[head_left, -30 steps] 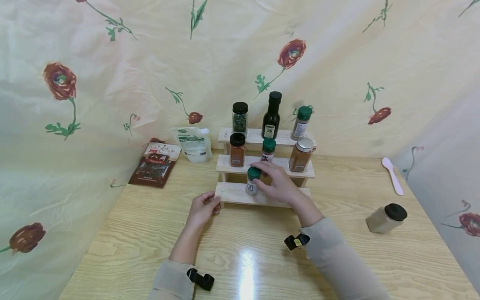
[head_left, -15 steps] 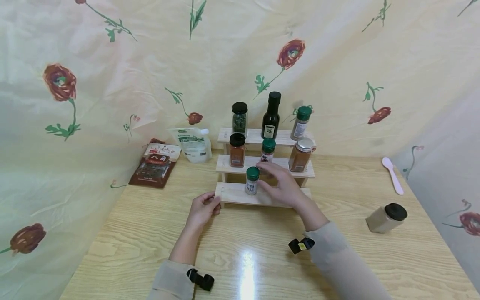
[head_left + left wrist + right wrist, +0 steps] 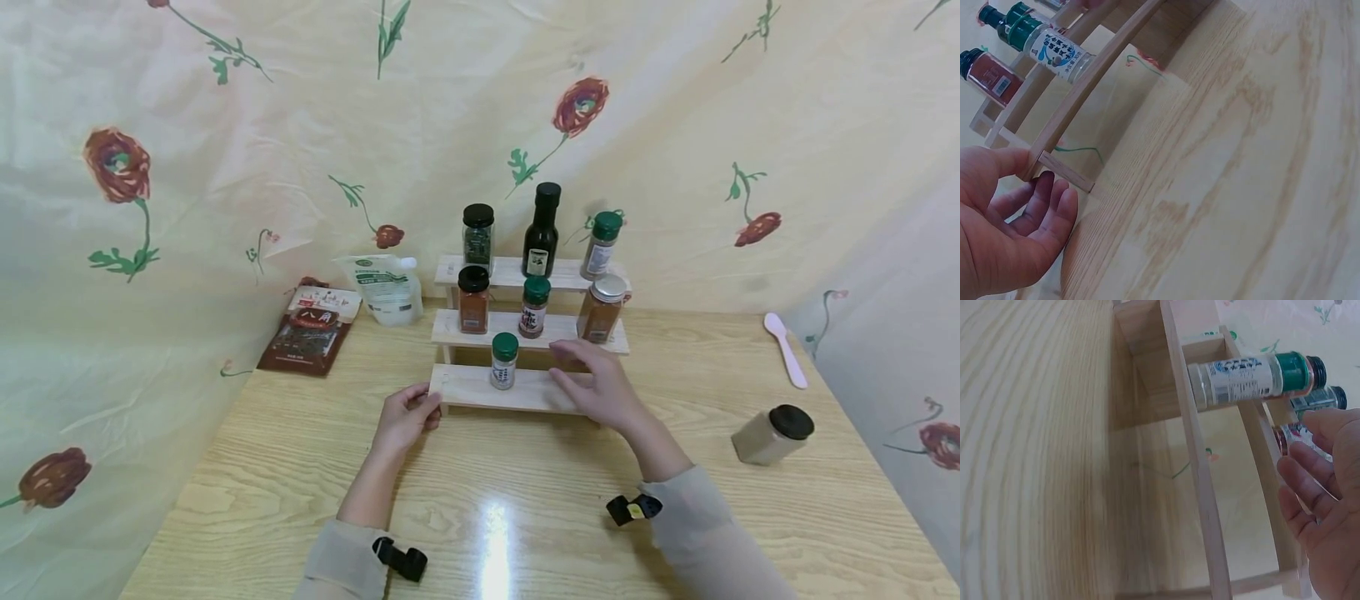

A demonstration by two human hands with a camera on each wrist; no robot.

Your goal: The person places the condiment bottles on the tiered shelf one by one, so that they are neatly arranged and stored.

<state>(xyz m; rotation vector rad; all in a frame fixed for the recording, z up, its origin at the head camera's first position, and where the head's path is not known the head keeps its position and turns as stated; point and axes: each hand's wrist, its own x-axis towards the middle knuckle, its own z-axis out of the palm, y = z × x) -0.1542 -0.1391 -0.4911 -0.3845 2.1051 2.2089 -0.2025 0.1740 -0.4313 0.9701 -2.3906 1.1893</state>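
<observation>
A three-tier wooden spice rack (image 3: 465,398) stands at the table's back. My left hand (image 3: 403,421) pinches the left end of its lowest shelf, thumb above and fingers curled below, as the left wrist view (image 3: 1019,219) shows. On that shelf a small green-capped spice jar (image 3: 503,367) stands upright, apart from both hands. Over the shelf's right part hovers my right hand (image 3: 600,387), fingers loosely bent and holding nothing. Behind it, the middle shelf bears a black-capped red spice jar (image 3: 473,304), a green-capped jar (image 3: 533,315) and a silver-capped jar (image 3: 600,312).
The top shelf carries a black-capped herb jar (image 3: 478,237), a dark bottle (image 3: 542,233) and a green-capped jar (image 3: 601,250). Left of the rack are a brown packet (image 3: 311,329) and a spouted pouch (image 3: 390,292). To the right lie a pink spoon (image 3: 785,350) and a black-capped jar (image 3: 768,437).
My right hand has let go of the small green-capped jar and moved right, away from it. The jar stays on the lowest shelf; my left hand has kept its place.
</observation>
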